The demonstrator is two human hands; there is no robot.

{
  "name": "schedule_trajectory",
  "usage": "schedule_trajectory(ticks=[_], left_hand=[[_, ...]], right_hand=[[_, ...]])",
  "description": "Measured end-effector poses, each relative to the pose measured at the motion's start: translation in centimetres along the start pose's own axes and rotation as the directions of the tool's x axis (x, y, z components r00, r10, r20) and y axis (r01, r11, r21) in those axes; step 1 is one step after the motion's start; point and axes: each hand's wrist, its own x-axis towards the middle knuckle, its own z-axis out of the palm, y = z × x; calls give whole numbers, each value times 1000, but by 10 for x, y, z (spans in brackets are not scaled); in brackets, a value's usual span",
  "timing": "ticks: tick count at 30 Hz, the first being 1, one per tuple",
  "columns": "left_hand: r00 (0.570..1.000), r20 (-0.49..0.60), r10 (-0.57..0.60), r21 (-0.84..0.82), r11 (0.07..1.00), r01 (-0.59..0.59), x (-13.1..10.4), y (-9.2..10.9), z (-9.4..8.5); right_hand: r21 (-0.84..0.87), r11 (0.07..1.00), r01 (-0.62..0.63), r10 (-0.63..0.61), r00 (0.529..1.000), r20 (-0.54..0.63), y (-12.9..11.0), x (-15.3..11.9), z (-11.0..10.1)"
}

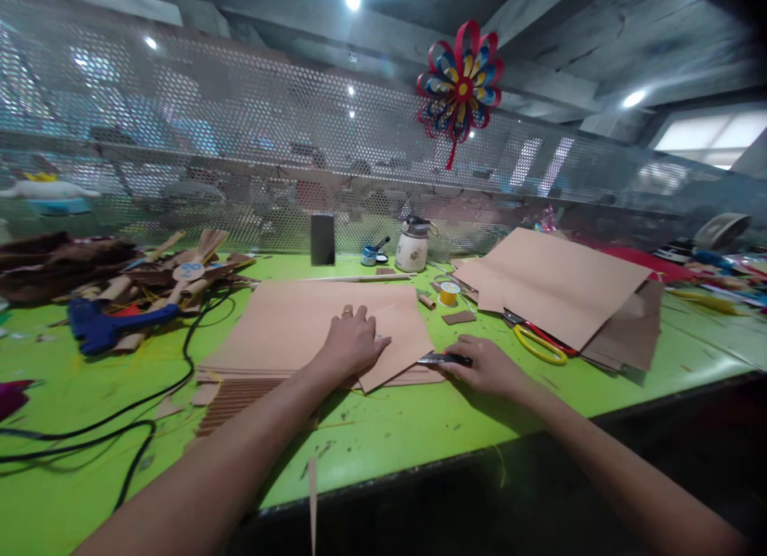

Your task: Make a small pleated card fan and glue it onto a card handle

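Left hand (353, 340), loosely spread on kraft paper (288, 320), should press firmly; right hand (486, 366) pinches utility knife (442, 359) near tabletop (389, 432) front edge.

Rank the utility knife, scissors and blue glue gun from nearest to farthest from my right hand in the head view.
1. Utility knife: in your right hand.
2. Scissors: to its right, farther back.
3. Blue glue gun: far left.

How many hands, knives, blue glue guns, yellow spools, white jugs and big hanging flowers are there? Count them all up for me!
Hands: 2 (left hand, right hand)
Knife: 1
Blue glue gun: 1
Yellow spool: 1
White jug: 1
Big hanging flower: 1
Total: 7
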Motion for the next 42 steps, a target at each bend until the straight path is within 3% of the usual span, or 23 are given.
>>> schedule_trajectory(ticks=[6,13,25,34,42], left_hand=[[998,-51,21,18,1000,-21,-5,3,0],[987,-59,152,2,988,-152,-4,5,5],[991,-27,133,-14,991,-133,-2,6,13],[988,-30,148,-2,989,-148,-3,5,12],[991,-15,136,-4,991,-136,-4,7,9]], right_hand=[[-18,999,52,-51,999,11,-4,5,6],[-38,994,106,-105,994,17,0,7,8],[-37,991,130,-130,992,2,8,-14,8],[15,986,167,-167,986,28,-14,7,8],[38,982,184,-186,982,39,-8,-7,8]])
